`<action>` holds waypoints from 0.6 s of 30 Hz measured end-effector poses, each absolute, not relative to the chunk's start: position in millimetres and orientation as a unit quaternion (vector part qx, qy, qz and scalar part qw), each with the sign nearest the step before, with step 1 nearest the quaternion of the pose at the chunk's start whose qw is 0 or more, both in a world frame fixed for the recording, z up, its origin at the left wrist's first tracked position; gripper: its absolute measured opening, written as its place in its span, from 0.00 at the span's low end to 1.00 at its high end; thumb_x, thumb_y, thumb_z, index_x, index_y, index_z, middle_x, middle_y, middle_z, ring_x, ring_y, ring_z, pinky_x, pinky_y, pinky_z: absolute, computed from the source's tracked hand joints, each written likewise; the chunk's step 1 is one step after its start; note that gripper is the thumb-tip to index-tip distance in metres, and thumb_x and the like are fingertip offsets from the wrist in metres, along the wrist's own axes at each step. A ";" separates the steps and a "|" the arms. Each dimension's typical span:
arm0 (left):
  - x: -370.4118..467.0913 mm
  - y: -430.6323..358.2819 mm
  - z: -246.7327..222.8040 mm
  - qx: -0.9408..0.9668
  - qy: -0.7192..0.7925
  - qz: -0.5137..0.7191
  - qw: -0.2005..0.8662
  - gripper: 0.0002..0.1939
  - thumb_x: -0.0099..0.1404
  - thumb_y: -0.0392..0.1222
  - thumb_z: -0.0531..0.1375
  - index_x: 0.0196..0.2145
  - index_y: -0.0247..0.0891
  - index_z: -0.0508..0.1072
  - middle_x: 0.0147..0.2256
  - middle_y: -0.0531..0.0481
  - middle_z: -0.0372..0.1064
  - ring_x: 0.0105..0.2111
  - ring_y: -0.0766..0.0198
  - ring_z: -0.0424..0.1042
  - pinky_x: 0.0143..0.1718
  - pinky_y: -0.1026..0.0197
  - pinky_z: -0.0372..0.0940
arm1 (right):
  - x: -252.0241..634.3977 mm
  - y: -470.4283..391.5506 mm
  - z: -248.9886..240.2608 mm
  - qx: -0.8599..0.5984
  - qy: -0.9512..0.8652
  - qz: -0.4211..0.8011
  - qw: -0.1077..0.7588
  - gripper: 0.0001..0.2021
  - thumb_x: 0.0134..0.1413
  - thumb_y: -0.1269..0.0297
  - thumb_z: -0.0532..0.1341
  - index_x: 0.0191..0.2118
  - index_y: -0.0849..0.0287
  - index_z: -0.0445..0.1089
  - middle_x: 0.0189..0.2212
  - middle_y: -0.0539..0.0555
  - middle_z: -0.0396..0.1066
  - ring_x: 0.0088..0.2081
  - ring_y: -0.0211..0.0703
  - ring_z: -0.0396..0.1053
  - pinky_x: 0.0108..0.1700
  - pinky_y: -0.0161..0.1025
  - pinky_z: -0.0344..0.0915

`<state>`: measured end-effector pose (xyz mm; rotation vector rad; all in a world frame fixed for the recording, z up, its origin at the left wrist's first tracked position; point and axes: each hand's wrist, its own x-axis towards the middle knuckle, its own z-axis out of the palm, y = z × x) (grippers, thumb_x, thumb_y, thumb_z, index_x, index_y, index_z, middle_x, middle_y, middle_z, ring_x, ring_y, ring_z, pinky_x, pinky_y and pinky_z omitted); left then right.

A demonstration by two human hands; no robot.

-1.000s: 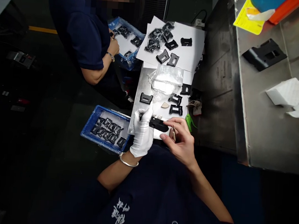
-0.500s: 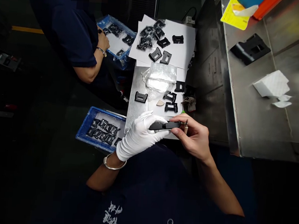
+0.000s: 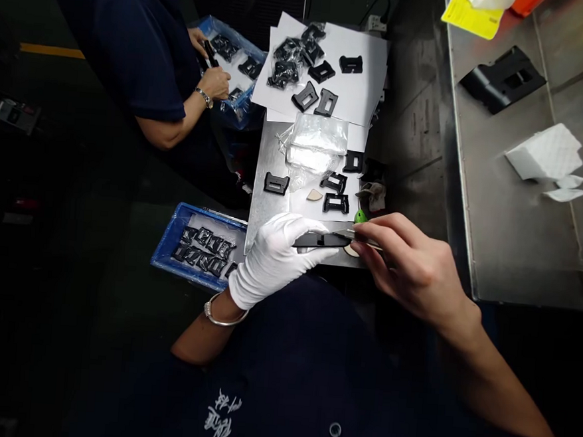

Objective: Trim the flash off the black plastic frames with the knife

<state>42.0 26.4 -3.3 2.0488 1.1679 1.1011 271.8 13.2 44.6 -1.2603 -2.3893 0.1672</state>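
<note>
My left hand (image 3: 273, 257), in a white glove, is wrapped round a black plastic part (image 3: 322, 240) held edge-on above the table's near edge. My right hand (image 3: 403, 259) is bare and pinches a thin light-coloured tool (image 3: 368, 241), whose tip meets the right end of the part. Just beyond those fingertips is a green object (image 3: 360, 216). More black parts (image 3: 336, 203) lie on the table beyond my hands, beside a small beige wedge (image 3: 314, 195) and a stack of clear plastic bags (image 3: 317, 140).
A blue bin (image 3: 162, 253) with several bagged black parts stands at the left. Beyond it, a person's hands (image 3: 214, 82) work over another blue bin (image 3: 258, 51). At the right, a metal surface (image 3: 499, 240) holds a larger black part (image 3: 505, 79) and white paper (image 3: 545, 153).
My right hand has shifted right and turned, now with the thin tool against the part. My left hand keeps its hold. The other person's second hand has come into view with a black item.
</note>
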 end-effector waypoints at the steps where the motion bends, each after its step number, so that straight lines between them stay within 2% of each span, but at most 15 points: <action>1: 41.9 26.7 -3.1 0.763 0.429 0.405 0.265 0.14 0.63 0.46 0.71 0.43 0.38 0.78 0.39 0.48 0.80 0.39 0.56 0.79 0.43 0.52 0.75 | 271.7 12.8 47.4 -0.450 -0.869 0.033 0.203 0.10 0.66 0.67 0.63 0.51 0.57 0.72 0.42 0.56 0.76 0.33 0.39 0.74 0.31 0.36 0.64; 7: 40.5 28.5 -1.6 0.770 0.415 0.397 0.278 0.11 0.66 0.45 0.67 0.47 0.49 0.80 0.44 0.51 0.81 0.43 0.55 0.79 0.50 0.51 0.74 | 269.5 12.7 54.2 -0.428 -0.884 -0.073 0.170 0.10 0.66 0.64 0.64 0.51 0.55 0.75 0.38 0.53 0.79 0.28 0.37 0.70 0.26 0.39 0.56; 14: 40.3 29.9 -0.4 0.784 0.413 0.386 0.258 0.11 0.67 0.46 0.66 0.46 0.43 0.80 0.42 0.48 0.80 0.42 0.56 0.78 0.48 0.53 0.73 | 263.4 20.3 58.7 -0.465 -0.867 0.029 0.174 0.08 0.68 0.59 0.62 0.45 0.49 0.78 0.33 0.51 0.78 0.28 0.39 0.70 0.27 0.40 0.56; 18: 40.2 30.9 -0.3 0.792 0.411 0.380 0.243 0.11 0.68 0.45 0.66 0.47 0.42 0.79 0.42 0.49 0.80 0.43 0.58 0.78 0.49 0.55 0.72 | 260.7 22.2 61.1 -0.481 -0.856 0.062 0.181 0.08 0.67 0.58 0.62 0.43 0.50 0.78 0.31 0.52 0.77 0.27 0.38 0.68 0.26 0.40 0.55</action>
